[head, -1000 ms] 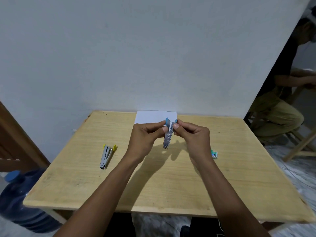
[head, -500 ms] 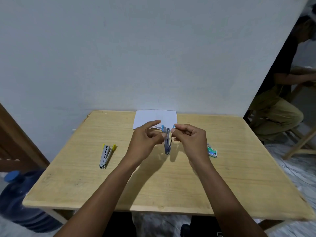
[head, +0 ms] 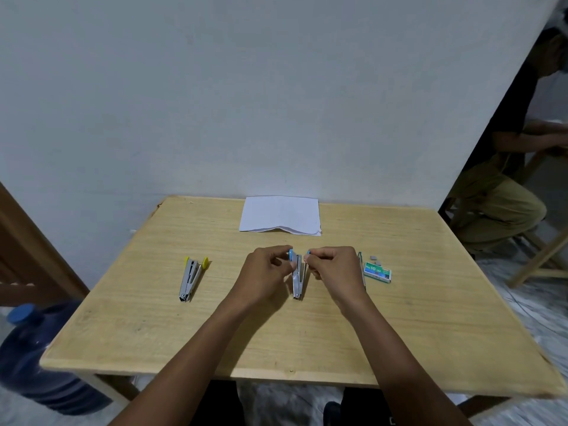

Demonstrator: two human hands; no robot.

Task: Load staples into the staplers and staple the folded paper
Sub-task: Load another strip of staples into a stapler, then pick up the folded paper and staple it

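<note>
A blue-handled metal stapler point(head: 297, 279) is at the table's middle, its nose touching or nearly touching the wood. My left hand point(head: 264, 276) pinches its left blue handle and my right hand point(head: 333, 273) pinches the right one, so the two arms are spread. A yellow-handled stapler point(head: 191, 278) lies spread apart on the left of the table. The folded white paper point(head: 280, 215) rests at the far edge by the wall. A green staple box point(head: 377, 271) lies right of my right hand, with a small staple strip point(head: 374, 257) behind it.
The wooden table point(head: 276, 339) stands against a white wall. A thin teal-tipped object point(head: 361, 269), partly hidden by my right hand, lies beside the box. A blue water jug point(head: 33, 355) sits on the floor at left. A person point(head: 510, 167) sits at right.
Both hands have lowered the blue stapler from the air toward the table and nearer to me. The paper behind them is now fully in sight.
</note>
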